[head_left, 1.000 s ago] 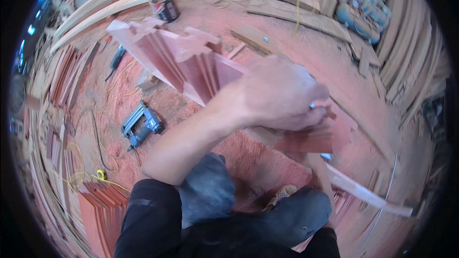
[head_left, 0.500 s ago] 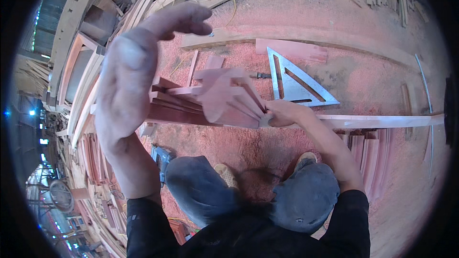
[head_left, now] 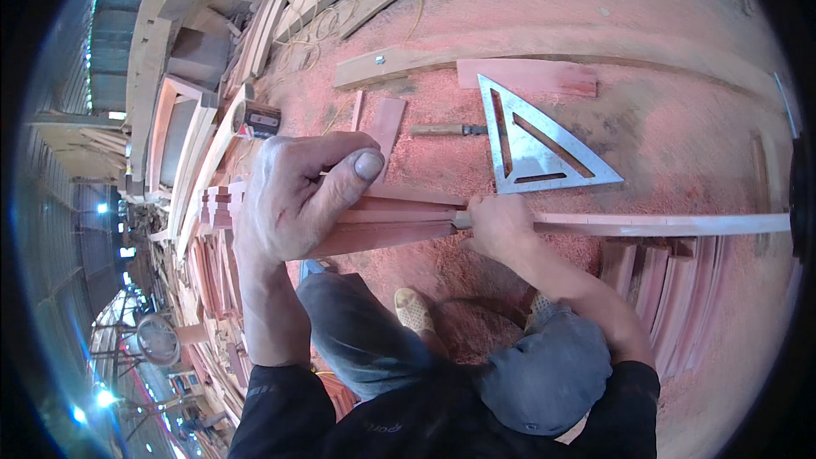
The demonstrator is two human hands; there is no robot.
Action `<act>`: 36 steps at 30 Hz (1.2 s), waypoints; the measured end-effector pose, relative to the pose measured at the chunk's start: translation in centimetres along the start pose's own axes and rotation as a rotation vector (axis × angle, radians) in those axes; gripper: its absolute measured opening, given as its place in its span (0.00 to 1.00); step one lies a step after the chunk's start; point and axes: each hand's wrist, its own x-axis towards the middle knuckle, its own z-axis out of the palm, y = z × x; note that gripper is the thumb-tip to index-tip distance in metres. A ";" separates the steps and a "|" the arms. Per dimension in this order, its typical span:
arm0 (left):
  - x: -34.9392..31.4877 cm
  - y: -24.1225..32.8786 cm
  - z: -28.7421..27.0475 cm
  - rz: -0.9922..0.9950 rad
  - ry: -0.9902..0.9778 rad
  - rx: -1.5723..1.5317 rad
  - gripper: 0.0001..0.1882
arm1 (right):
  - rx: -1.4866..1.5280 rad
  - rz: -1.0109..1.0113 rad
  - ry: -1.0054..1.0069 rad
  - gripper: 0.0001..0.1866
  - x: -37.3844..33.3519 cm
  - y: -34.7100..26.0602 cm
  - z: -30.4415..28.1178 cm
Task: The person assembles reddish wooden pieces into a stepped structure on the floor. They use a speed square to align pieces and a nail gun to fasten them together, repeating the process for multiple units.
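Left hand: raised above the work (head_left: 308, 195), fingers curled, thumb forward; cannot tell whether it grips anything.
Right hand: closed (head_left: 503, 225) round the right end of the reddish wood pieces.
Reddish wood pieces: long, layered (head_left: 387, 236); lying crosswise in front of the knees, passing beneath the left hand, meeting the right.
Pale strip: runs rightward (head_left: 663, 223) from beside the right hand.
Legs: 2, in worn denim (head_left: 365, 336); woven shoe (head_left: 414, 310) between them, on sawdust.
Profiled stack: reddish lengths (head_left: 671, 297) right of the right knee.
Metal triangle: flat, slotted (head_left: 529, 153), just beyond the right hand.
Handled tool: wooden grip (head_left: 438, 130), far end meeting the triangle's left edge.
Reddish board: beyond the triangle (head_left: 518, 75), against a long timber (head_left: 408, 64).
Tin: dark, tipped (head_left: 262, 120), far left.
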 end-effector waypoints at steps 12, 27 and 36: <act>-0.9 1.8 0.4 -0.113 0.060 0.045 0.24 | 0.149 -0.042 0.099 0.41 1.0 -0.5 1.2; -0.9 1.2 0.2 0.016 0.121 0.123 0.30 | -0.088 0.039 0.145 0.43 0.2 -1.5 1.1; -0.8 0.1 0.9 0.141 0.205 0.045 0.29 | -0.021 0.046 0.262 0.40 0.0 0.1 2.7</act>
